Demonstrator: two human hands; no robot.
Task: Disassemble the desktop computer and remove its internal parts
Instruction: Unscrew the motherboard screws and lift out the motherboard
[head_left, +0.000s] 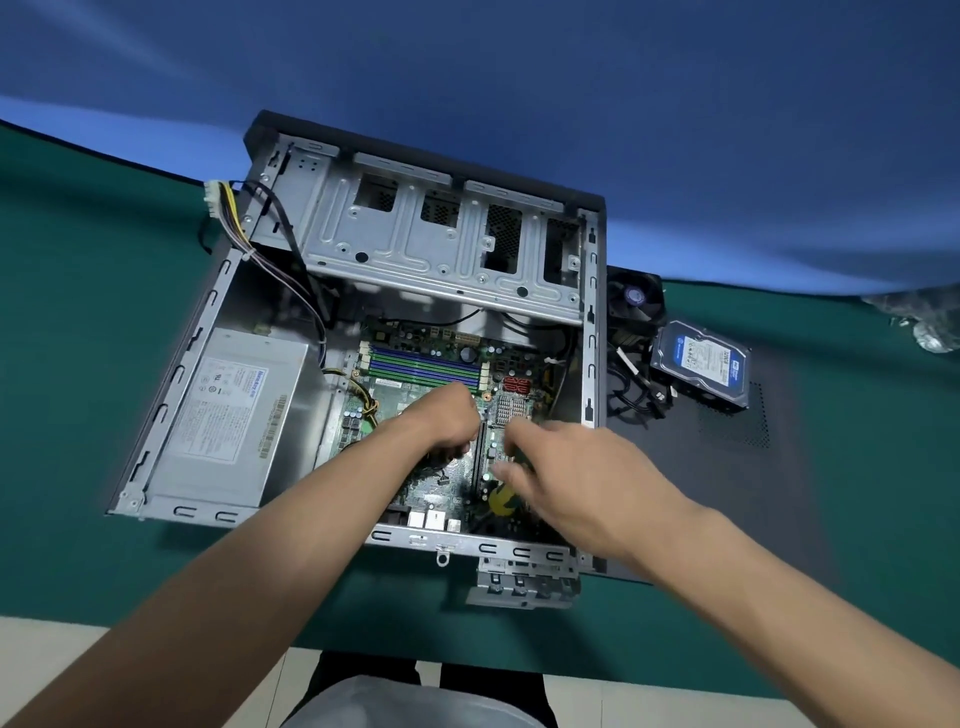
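Left hand (447, 421) curled over motherboard (447, 483); right hand (561, 467) apparently gripping yellow-handled tool (503, 501).

Green cloth-covered counter (88, 332), running edge to edge. Blue backdrop (519, 78) hangs behind the counter's far edge, draping onto it at the far right. Crumpled grey-white object (930, 317) at far right edge of counter, blurred, cannot identify. Pale tiled floor (78, 644) shows below the counter's near edge. Person's dark trousers (363, 670) and light shirt (415, 706) at bottom centre, just off the near edge.
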